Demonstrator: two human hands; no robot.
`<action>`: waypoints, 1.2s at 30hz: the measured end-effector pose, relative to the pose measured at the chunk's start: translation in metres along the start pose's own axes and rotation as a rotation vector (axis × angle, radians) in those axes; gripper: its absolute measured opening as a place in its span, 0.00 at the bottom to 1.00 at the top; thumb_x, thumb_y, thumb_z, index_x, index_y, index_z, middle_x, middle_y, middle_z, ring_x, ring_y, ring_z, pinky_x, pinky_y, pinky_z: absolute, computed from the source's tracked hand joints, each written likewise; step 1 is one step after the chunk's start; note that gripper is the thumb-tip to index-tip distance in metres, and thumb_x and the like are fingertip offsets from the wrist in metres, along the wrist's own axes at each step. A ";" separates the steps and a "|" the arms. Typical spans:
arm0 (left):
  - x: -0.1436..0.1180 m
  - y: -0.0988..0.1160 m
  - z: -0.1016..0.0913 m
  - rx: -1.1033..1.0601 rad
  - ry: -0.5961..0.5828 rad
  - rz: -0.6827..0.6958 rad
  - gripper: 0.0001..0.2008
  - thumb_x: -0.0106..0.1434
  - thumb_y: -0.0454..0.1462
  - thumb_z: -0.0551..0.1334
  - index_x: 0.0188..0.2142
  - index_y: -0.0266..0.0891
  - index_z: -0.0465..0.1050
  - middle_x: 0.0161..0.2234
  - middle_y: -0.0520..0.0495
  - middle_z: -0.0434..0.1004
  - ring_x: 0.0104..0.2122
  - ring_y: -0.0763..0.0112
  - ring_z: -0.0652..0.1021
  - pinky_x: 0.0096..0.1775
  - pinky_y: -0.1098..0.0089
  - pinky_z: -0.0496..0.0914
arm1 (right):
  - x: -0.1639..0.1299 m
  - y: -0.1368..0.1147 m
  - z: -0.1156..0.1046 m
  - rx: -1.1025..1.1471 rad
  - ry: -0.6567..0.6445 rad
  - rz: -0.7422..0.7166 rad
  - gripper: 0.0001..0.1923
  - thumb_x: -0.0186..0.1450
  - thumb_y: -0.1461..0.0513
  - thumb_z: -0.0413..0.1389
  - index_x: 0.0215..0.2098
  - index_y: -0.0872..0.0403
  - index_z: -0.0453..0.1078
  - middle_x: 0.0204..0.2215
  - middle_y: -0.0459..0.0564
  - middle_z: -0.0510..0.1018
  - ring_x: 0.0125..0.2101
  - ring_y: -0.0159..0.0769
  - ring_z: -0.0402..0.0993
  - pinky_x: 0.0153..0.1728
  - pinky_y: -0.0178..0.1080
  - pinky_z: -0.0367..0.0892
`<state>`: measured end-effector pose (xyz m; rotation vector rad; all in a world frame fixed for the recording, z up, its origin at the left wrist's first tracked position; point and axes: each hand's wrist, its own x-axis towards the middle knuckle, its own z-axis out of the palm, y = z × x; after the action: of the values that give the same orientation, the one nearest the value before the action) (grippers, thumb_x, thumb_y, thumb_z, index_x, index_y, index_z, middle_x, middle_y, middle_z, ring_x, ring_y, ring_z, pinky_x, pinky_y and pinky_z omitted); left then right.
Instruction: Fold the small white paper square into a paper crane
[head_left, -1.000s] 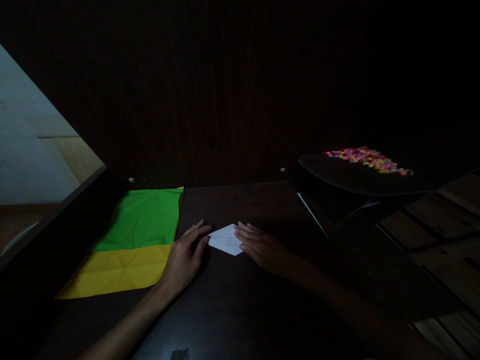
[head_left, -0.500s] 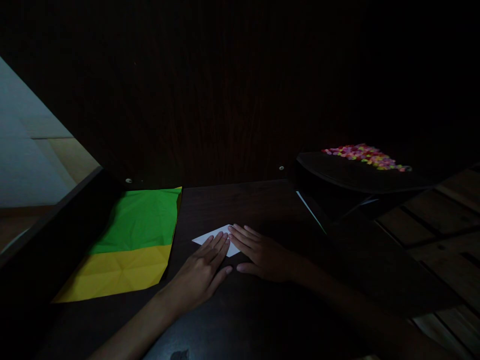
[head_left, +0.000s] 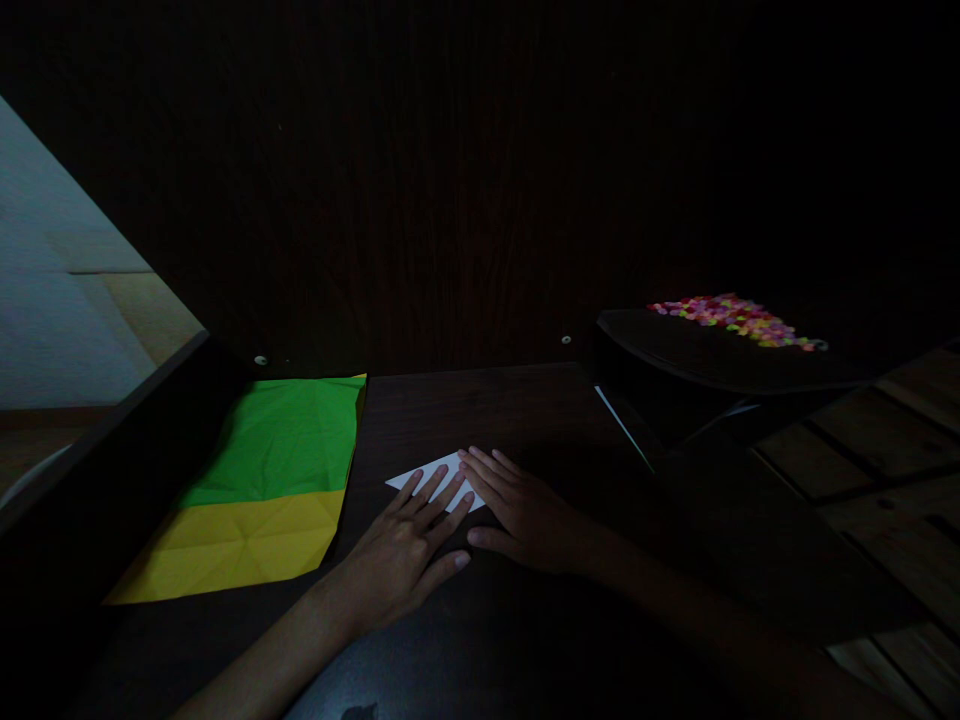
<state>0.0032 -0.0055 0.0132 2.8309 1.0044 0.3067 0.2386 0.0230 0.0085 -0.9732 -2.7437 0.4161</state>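
Note:
A folded piece of white paper (head_left: 425, 470), pointed at its left end, lies flat on the dark wooden surface (head_left: 480, 405). Across its left and middle part rests my left hand (head_left: 405, 545), open, with the fingers spread. My right hand (head_left: 529, 510) lies over the paper's right part, its fingers stretched out side by side and the thumb apart. The fingertips of both hands come close together near the middle of the paper. My right hand hides the paper's right end.
To the left lie creased sheets of green paper (head_left: 292, 440) and yellow paper (head_left: 247, 550), beside a raised dark side board (head_left: 112, 410). A dark upright panel (head_left: 420, 200) stands behind. On a rounded shelf (head_left: 675, 355) at right sits a pile of small colourful pieces (head_left: 739, 318).
My left hand's fingers have spread apart and its index finger has moved right over the paper. My right hand stays nearly in place. The view has shifted slightly.

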 end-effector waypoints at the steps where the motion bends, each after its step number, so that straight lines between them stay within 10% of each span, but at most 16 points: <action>1: 0.000 0.000 -0.001 -0.006 -0.004 0.005 0.30 0.72 0.47 0.52 0.69 0.44 0.46 0.68 0.44 0.49 0.67 0.53 0.51 0.64 0.49 0.55 | 0.001 0.000 -0.001 0.001 0.006 0.005 0.41 0.70 0.44 0.45 0.68 0.65 0.46 0.68 0.64 0.47 0.68 0.47 0.40 0.67 0.52 0.44; 36: 0.002 0.002 -0.006 -0.061 0.000 -0.026 0.30 0.72 0.44 0.52 0.69 0.48 0.43 0.68 0.47 0.52 0.67 0.56 0.54 0.64 0.47 0.52 | -0.004 0.025 -0.007 -0.058 0.013 0.076 0.29 0.74 0.55 0.43 0.70 0.51 0.44 0.69 0.52 0.48 0.69 0.49 0.34 0.65 0.62 0.40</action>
<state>0.0043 -0.0058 0.0196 2.7614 1.0139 0.3283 0.2582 0.0401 0.0067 -1.0936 -2.7281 0.3428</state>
